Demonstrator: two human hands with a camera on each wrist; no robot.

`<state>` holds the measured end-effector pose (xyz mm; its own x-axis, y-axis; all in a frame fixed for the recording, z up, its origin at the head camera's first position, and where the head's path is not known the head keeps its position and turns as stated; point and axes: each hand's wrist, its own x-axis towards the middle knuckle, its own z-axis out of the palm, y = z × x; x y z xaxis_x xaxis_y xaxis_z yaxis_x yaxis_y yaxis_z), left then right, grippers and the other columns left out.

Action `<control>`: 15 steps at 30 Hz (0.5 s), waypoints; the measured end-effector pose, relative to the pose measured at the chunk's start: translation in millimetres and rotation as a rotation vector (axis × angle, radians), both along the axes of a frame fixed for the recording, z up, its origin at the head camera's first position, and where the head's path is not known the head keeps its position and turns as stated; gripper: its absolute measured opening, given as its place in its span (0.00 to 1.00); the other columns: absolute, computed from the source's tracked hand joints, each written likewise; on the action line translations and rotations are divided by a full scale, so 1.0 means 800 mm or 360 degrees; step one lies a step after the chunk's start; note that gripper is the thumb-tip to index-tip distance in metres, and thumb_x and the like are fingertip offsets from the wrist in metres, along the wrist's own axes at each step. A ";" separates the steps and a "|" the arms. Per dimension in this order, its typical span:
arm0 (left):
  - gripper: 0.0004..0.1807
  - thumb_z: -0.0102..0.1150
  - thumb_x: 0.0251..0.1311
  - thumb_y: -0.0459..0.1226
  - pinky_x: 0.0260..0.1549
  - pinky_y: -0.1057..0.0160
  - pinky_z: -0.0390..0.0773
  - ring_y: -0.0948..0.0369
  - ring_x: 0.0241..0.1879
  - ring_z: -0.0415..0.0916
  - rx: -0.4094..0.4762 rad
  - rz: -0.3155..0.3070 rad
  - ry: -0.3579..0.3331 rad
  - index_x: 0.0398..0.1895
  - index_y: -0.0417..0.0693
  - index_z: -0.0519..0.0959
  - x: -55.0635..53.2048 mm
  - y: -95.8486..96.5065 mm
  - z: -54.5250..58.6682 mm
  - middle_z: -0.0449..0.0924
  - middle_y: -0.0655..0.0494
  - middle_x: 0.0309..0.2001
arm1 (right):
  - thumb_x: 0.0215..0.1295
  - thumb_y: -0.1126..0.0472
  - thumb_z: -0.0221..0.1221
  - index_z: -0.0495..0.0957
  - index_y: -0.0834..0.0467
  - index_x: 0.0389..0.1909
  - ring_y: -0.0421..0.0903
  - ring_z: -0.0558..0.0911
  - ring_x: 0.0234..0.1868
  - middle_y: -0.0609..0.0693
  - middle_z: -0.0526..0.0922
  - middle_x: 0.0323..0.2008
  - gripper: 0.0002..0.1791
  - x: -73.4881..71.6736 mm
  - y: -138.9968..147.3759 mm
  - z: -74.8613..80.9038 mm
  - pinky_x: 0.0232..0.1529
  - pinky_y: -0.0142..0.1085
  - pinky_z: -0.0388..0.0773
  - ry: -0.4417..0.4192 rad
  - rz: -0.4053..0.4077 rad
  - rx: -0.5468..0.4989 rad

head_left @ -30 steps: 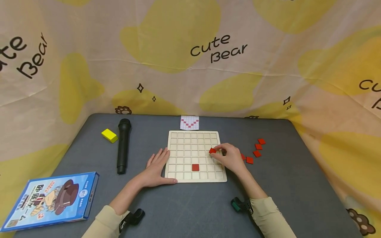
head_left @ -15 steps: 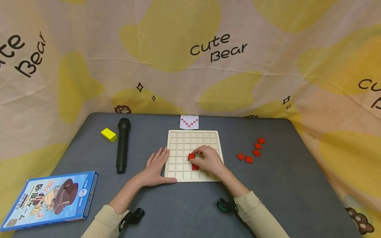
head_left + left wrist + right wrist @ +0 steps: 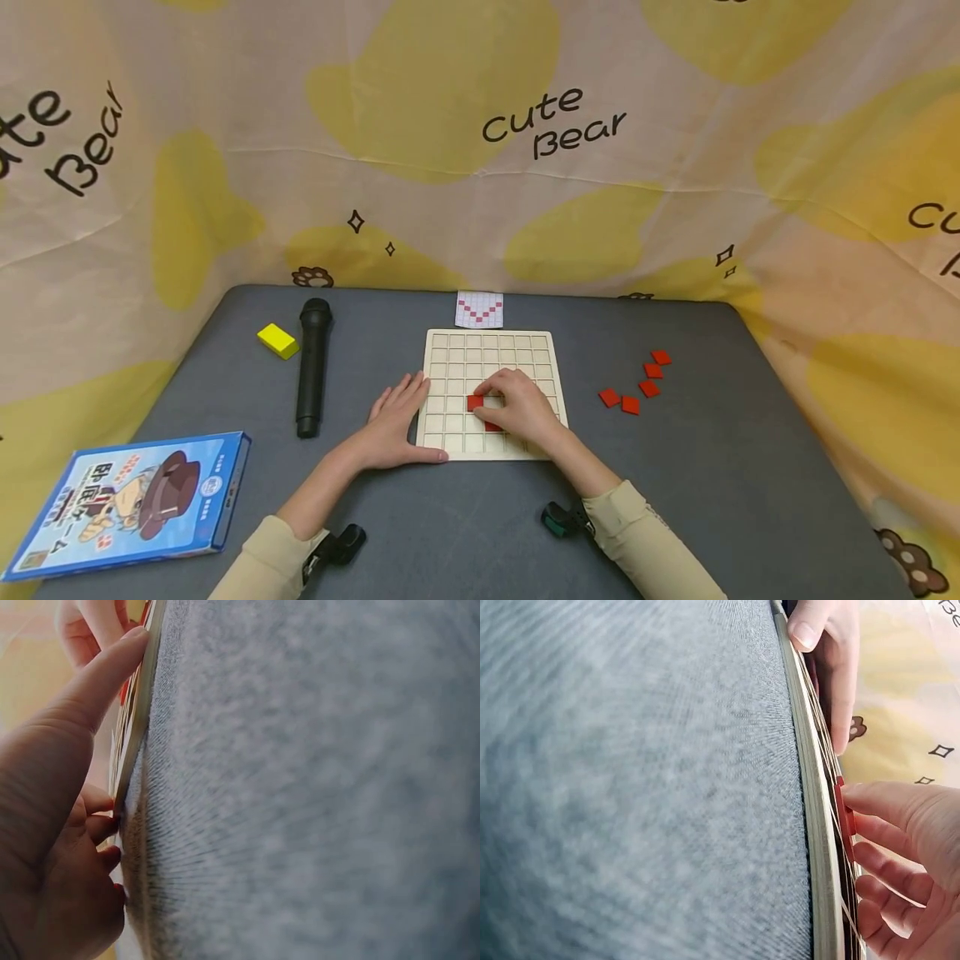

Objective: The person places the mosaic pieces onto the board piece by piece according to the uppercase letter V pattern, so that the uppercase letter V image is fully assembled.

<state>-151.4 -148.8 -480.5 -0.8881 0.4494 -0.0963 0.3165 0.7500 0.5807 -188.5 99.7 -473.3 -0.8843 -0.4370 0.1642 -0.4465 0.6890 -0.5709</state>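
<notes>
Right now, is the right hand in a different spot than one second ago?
Yes. Against the pale grid board, the right hand has moved left, from over the board's right edge to near its middle, with a red tile.

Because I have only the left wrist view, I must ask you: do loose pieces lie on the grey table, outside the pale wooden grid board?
Observer: Yes, five flat red square tiles lie to the right of the board.
Operator: Thank you. And is something placed just beyond the board's far edge?
Observer: Yes, a small white rectangular card, printed with pink squares in a V shape.
</notes>
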 end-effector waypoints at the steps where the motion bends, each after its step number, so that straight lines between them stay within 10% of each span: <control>1: 0.64 0.68 0.47 0.64 0.68 0.41 0.36 0.47 0.76 0.33 -0.0015 0.0006 0.0005 0.77 0.40 0.46 0.000 0.001 0.001 0.38 0.44 0.78 | 0.54 0.55 0.71 0.86 0.51 0.39 0.45 0.76 0.44 0.45 0.81 0.40 0.11 0.000 0.000 0.000 0.48 0.40 0.73 -0.0005 -0.0002 -0.0004; 15: 0.49 0.69 0.53 0.55 0.63 0.37 0.56 0.44 0.71 0.53 0.0014 0.0075 0.0138 0.72 0.39 0.62 -0.008 0.001 0.008 0.57 0.43 0.72 | 0.60 0.59 0.67 0.85 0.55 0.44 0.46 0.79 0.45 0.46 0.84 0.44 0.12 0.008 0.048 0.008 0.47 0.43 0.75 0.0052 -0.0019 -0.0142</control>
<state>-158.0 -148.0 -474.5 -0.9133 0.4071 -0.0143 0.3302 0.7602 0.5595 -182.1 137.9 -467.0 -0.8831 -0.4086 0.2307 -0.4577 0.6417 -0.6155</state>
